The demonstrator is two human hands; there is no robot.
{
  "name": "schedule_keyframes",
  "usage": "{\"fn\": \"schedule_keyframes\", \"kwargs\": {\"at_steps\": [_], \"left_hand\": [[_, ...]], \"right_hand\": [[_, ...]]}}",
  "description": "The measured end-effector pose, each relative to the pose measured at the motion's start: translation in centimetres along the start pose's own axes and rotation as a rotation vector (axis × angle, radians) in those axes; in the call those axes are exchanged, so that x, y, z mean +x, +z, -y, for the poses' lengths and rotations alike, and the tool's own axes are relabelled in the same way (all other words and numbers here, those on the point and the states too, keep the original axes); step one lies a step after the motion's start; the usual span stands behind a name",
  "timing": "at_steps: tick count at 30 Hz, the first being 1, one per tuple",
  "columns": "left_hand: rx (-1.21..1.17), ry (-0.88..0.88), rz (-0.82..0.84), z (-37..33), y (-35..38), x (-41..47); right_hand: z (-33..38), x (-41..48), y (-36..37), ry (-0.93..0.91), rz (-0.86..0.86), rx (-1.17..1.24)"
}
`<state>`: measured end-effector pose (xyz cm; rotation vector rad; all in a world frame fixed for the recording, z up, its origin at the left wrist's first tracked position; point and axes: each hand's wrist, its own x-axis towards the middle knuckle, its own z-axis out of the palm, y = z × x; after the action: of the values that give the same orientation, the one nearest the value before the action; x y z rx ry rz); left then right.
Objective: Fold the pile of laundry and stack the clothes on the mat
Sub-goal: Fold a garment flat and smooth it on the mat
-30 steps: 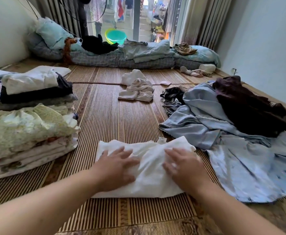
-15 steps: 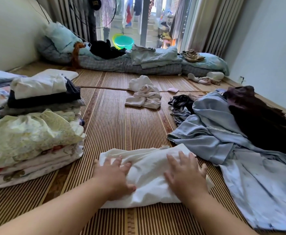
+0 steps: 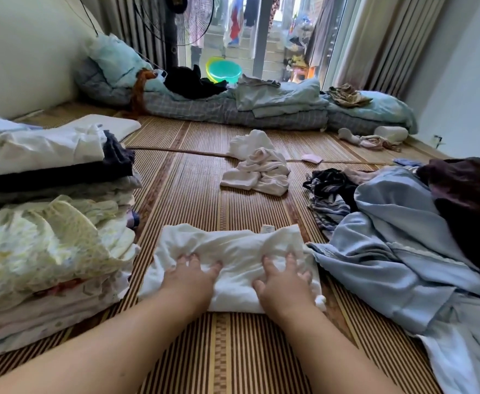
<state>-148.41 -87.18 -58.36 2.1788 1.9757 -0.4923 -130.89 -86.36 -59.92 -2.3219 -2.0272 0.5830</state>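
From the head camera, a white garment lies partly folded on the striped woven mat, at the centre of the view toward 6 o'clock. The left hand rests on its near left part, fingers curled into the cloth and bunching it. The right hand rests on its near right part, fingers likewise dug into the fabric and gripping it. At 9 o'clock stands a stack of folded clothes, its edge just beside the garment. At 3 o'clock spreads the unfolded pile: a light blue garment touching the white one, with a dark maroon piece on top. At 12 o'clock lies a crumpled white cloth, well apart, with bedding beyond.
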Motion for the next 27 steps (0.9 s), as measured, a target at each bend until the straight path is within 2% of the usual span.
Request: {"fn": "schedule_keyframes", "kwargs": {"at_steps": [5,12,13,16,18,19,21,23,25,27], "left_hand": [[-0.071,-0.062,-0.013,2.1,-1.8,7.4],[-0.032,-0.107,0.009,4.4,-5.0,14.6],[-0.019,-0.098,-0.01,4.5,-5.8,15.4],[-0.043,-0.056,-0.192,4.4,-8.7,17.7],[-0.145,0.011,-0.327,3.7,-10.1,19.5],[-0.198,0.076,-0.342,3.1,-10.5,20.5],[-0.255,0.219,-0.321,1.4,-10.4,22.6],[-0.282,0.27,-0.29,-0.1,-9.7,24.6],[-0.284,0.27,-0.29,-0.9,-8.9,26.1],[-0.259,0.268,-0.303,-1.3,-8.2,26.8]], "right_hand": [[3.2,7.2,-0.8,-0.009,0.014,0.002],[6.0,15.3,-4.0,-0.103,0.038,0.014],[6.1,16.2,-4.8,-0.122,-0.039,0.014],[5.4,19.5,-8.3,-0.106,-0.467,0.146],[4.0,22.7,-10.9,-0.091,-0.581,0.208],[3.3,24.2,-11.9,-0.105,-0.556,0.182],[1.9,26.7,-12.8,-0.145,-0.388,-0.009],[0.9,28.9,-12.6,-0.158,-0.228,-0.146],[0.3,30.8,-11.9,-0.108,-0.136,-0.032],[-0.1,32.0,-11.0,-0.075,-0.171,-0.054]]}}
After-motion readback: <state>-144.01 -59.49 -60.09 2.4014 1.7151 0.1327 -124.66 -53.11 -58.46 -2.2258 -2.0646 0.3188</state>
